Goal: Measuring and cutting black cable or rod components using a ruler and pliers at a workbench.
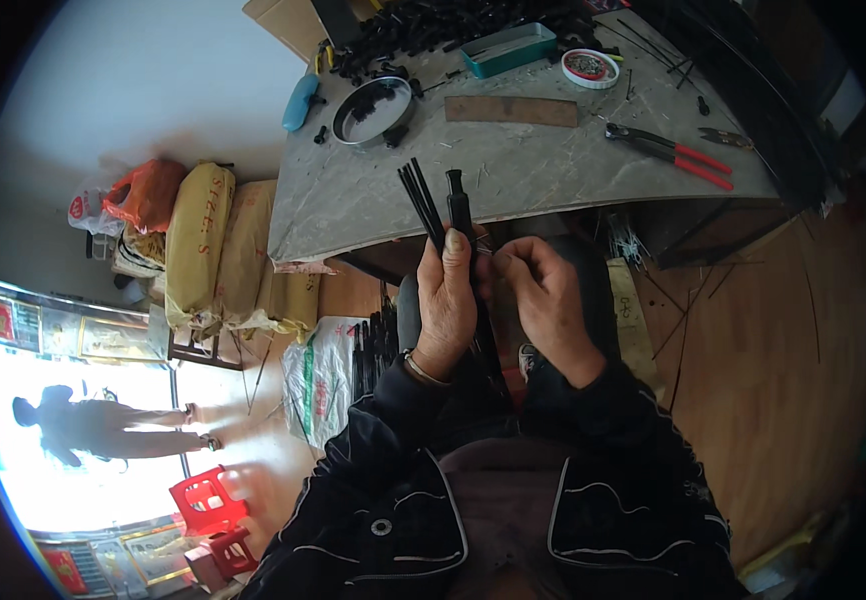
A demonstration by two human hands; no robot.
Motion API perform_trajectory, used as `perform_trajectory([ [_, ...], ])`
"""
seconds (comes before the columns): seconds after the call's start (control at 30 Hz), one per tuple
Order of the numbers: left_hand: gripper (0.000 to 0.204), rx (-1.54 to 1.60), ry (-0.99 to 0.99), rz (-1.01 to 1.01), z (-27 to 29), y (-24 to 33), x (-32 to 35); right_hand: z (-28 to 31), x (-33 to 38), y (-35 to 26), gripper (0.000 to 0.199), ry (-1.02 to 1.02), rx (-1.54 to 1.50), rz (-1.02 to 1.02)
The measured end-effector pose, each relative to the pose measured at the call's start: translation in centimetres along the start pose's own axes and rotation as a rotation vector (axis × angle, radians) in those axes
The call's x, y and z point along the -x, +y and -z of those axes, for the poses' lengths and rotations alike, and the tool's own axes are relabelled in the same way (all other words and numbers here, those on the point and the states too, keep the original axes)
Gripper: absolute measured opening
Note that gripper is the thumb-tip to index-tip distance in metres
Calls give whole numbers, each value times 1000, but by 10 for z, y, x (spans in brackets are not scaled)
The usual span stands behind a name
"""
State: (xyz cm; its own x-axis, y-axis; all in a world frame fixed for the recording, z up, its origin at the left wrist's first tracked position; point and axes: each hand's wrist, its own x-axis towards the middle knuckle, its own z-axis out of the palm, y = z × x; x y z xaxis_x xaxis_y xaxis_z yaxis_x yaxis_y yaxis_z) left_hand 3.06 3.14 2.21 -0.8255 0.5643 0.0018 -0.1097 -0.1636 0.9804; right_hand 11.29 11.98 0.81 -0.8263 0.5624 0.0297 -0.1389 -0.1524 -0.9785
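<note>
My left hand (pixel 443 312) is closed round a bundle of thin black rods (pixel 420 200) and a thicker black tube (pixel 459 205) with a flared end. Their upper ends point toward the table, and the tube's dark shaft runs down past my wrist to my lap. Beside it, my right hand (pixel 548 300) has its thumb and fingers pinched together close to the tube. A few thin, shiny bits (pixel 484 250) show between the two hands; whether the right fingers grip one cannot be made out.
On the grey table (pixel 533 165) lie red-handled pliers (pixel 675 156), a wooden strip (pixel 510 110), a round tray (pixel 373 109), a green box (pixel 509 50), a lid of small pieces (pixel 590 68) and heaped black parts (pixel 423 35). Stuffed sacks (pixel 199 235) stand left; a person (pixel 103 422) stands near the bright doorway.
</note>
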Motion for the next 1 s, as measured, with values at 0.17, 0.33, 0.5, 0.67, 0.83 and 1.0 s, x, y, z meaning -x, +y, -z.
perform_trajectory([
  [0.17,26,44,-13,-23,-5,-3,4,-3,3,1,14,217,288,328],
  [0.33,20,116,-9,-15,-7,-11,10,21,-29,8,14,-156,-12,-112],
  [0.5,34,75,-89,-32,-5,2,10,50,-25,0,13,-76,362,48],
  [0.67,39,7,-247,-91,7,-2,-1,169,-89,-52,18,448,1326,566],
  [0.83,44,201,-343,98,13,-4,-3,222,-100,-44,23,214,1472,650],
  [1.0,34,151,-168,48,7,-18,1,219,-102,-47,25,111,1437,714],
])
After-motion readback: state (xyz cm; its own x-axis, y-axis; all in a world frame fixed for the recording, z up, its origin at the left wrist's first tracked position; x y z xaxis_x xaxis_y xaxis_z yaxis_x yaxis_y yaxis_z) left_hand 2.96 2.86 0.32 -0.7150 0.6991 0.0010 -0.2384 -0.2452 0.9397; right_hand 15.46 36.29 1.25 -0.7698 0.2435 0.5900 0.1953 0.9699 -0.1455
